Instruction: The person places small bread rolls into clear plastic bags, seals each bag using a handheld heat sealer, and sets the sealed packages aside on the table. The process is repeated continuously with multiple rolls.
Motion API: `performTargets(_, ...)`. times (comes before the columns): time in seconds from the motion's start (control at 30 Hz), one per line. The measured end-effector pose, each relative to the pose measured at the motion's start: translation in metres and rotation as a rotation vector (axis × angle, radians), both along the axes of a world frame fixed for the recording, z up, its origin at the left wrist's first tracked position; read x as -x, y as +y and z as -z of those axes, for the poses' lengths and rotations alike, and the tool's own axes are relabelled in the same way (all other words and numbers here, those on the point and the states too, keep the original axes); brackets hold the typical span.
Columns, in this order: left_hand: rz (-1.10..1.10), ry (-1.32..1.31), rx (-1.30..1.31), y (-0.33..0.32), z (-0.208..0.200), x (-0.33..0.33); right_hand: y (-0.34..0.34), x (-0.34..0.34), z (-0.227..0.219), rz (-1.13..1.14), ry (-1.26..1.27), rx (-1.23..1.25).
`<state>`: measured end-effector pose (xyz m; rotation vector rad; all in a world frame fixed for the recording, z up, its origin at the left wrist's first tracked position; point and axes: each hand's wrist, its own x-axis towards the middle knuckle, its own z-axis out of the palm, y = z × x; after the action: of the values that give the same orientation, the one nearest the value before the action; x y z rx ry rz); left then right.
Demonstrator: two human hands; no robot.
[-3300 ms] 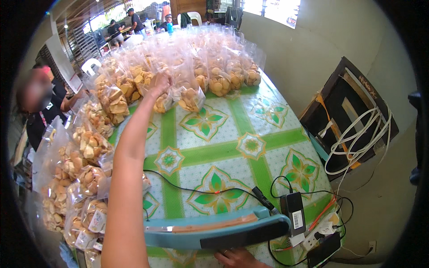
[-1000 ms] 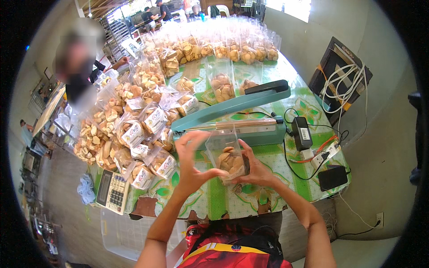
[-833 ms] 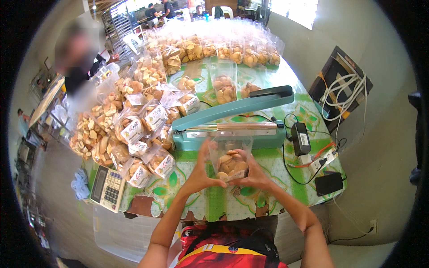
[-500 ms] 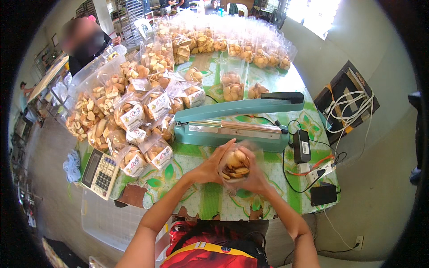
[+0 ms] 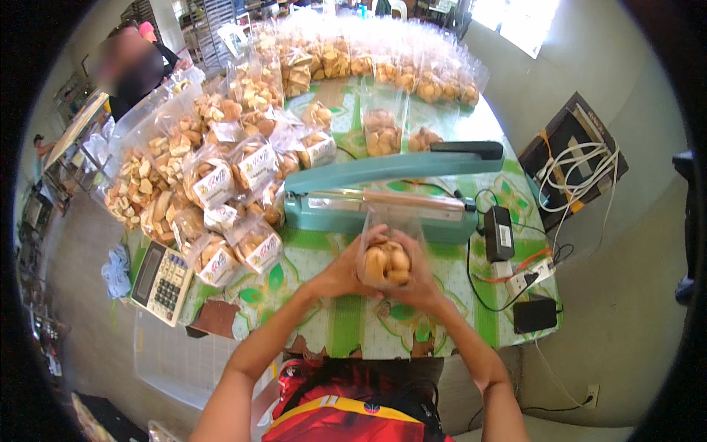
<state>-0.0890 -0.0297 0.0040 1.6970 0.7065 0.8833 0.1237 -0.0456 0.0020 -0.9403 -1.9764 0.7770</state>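
Note:
Between my two hands, near the table's front edge, is a clear plastic bag of golden-brown baked pieces [image 5: 387,264]. Its unfilled upper part stands up towards the sealer. My left hand [image 5: 340,271] grips the bag's left side, and my right hand [image 5: 421,280] wraps its right side; some fingers are hidden behind it. Right beyond the bag stands a teal impulse sealer [image 5: 324,214], its long arm [image 5: 390,166] raised at an angle over the sealing strip. Labelled, filled bags [image 5: 258,166] are piled left of the sealer.
Many open filled bags [image 5: 331,59] line the table's far side. A calculator [image 5: 162,283] lies at the left edge. On the right are a black power adapter [image 5: 499,234], cables and a power strip [image 5: 529,278]. A person [image 5: 132,74] is at the far left.
The bag in my hands has turned more upright, its upper part now standing up in front of the sealer. Both hands stay around it. The person at far left has shifted slightly.

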Motion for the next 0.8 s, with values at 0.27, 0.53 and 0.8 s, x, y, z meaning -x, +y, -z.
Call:
performTargets(0.27, -0.05, 0.035, 0.063, 0.005, -0.01, -0.006, 0.006, 0.003, 0.001, -0.048, 0.052, 0.151)
performTargets(0.53, 0.014, -0.15, 0.047, 0.018, -0.013, -0.007, 0.027, -0.001, -0.012, -0.071, 0.048, 0.033)
performTargets(0.8, -0.018, -0.173, 0.034, 0.022, 0.006, -0.005, 0.028, -0.008, -0.008, -0.142, 0.132, 0.257)
